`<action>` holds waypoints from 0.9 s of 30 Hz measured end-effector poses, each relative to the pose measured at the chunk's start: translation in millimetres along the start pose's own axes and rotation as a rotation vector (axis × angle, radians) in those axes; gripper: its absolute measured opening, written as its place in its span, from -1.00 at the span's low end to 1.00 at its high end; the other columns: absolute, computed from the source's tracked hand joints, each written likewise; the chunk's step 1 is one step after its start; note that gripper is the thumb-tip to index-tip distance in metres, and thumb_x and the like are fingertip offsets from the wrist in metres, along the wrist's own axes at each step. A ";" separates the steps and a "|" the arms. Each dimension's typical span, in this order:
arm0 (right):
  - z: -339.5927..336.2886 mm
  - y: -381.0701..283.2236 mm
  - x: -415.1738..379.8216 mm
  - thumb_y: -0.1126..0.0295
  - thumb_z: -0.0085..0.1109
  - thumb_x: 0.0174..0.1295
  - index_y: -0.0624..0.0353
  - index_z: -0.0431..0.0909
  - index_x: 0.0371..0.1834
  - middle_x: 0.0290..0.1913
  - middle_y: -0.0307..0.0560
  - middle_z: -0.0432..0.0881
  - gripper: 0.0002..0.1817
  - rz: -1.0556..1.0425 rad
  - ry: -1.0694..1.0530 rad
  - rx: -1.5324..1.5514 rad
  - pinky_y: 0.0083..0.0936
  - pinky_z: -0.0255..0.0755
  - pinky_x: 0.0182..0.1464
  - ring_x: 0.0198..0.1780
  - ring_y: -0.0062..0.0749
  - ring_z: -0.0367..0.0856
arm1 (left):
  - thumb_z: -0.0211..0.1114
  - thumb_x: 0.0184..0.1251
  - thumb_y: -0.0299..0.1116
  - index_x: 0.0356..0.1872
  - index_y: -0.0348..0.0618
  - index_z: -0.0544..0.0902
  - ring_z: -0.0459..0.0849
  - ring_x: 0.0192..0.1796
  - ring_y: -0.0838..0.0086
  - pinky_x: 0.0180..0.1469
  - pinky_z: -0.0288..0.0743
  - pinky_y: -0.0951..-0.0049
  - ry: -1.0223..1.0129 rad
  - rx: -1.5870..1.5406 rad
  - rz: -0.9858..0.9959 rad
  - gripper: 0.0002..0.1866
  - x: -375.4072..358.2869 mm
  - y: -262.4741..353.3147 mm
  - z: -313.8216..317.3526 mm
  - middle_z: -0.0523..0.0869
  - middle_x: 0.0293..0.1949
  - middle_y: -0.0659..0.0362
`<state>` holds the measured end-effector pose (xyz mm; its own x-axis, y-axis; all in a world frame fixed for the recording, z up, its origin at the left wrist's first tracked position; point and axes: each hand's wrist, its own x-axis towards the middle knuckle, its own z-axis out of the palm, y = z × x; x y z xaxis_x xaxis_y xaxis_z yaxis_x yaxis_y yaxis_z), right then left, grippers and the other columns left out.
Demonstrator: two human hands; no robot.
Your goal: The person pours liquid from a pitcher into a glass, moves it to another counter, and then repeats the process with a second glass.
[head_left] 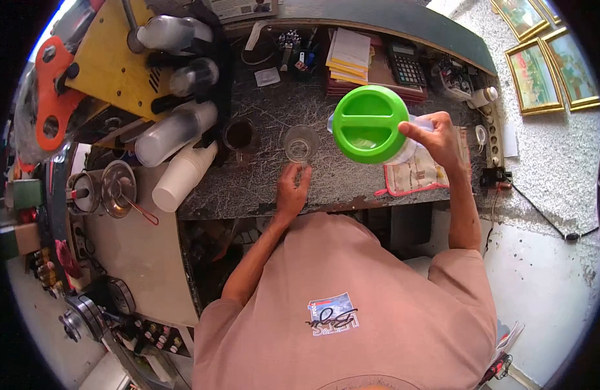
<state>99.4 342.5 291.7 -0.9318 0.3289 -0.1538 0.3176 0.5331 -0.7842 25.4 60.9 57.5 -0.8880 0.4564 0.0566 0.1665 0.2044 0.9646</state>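
My right hand (436, 140) is closed on a clear pitcher (404, 153) with a bright green lid (370, 123), and my thumb presses by the lid's edge. The pitcher is held over the right part of the dark worktop. My left hand (293, 190) has its fingertips at the near side of a clear drinking glass (301, 144), which stands on the worktop. The fingers look curled around its base. Just left of this glass stands a darker glass (241, 135). Beneath the pitcher lies a printed cloth with red edging (413, 174).
Stacked white paper cups (185, 177) and clear plastic cups (176, 133) project from a yellow-fronted rack (108, 55) on the left. A metal strainer (119, 188) sits beside them. Envelopes (349, 55), a calculator (408, 65) and a power strip (495, 140) line the back and right.
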 end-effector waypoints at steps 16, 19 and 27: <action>26.2 -41.6 28.1 0.01 0.45 0.19 0.31 0.78 -0.41 -0.57 -0.12 0.73 -0.53 -0.159 -0.209 -0.344 -0.59 0.50 -0.48 -0.54 -0.59 0.69 | 0.04 0.60 -0.23 -0.15 -0.32 0.52 0.60 -0.11 -0.13 -0.08 0.44 0.04 -0.192 -0.005 0.014 -0.70 3.5 -1.6 -3.3 0.63 -0.22 -0.14; 26.6 -44.6 30.6 0.00 0.45 0.19 0.31 0.77 -0.43 -0.57 -0.09 0.73 -0.52 -0.167 -0.225 -0.400 -0.57 0.49 -0.49 -0.55 -0.56 0.69 | 0.03 0.60 -0.21 -0.16 -0.30 0.52 0.59 -0.11 -0.14 -0.09 0.43 0.03 -0.198 0.013 0.029 -0.69 3.9 -5.2 -2.0 0.63 -0.22 -0.14; 25.8 -49.8 31.2 -0.02 0.45 0.18 0.33 0.76 -0.45 -0.56 -0.05 0.73 -0.50 -0.179 -0.231 -0.430 -0.54 0.50 -0.48 -0.54 -0.52 0.71 | 0.02 0.60 -0.22 -0.16 -0.26 0.52 0.59 -0.14 -0.12 -0.10 0.40 0.00 -0.212 0.041 0.061 -0.72 3.5 -10.3 -1.2 0.62 -0.24 -0.12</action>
<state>50.0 306.1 310.5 -0.9773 0.0486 -0.2062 0.1479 0.8534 -0.4998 20.0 59.4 48.1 -0.7668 0.6395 0.0548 0.2382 0.2042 0.9495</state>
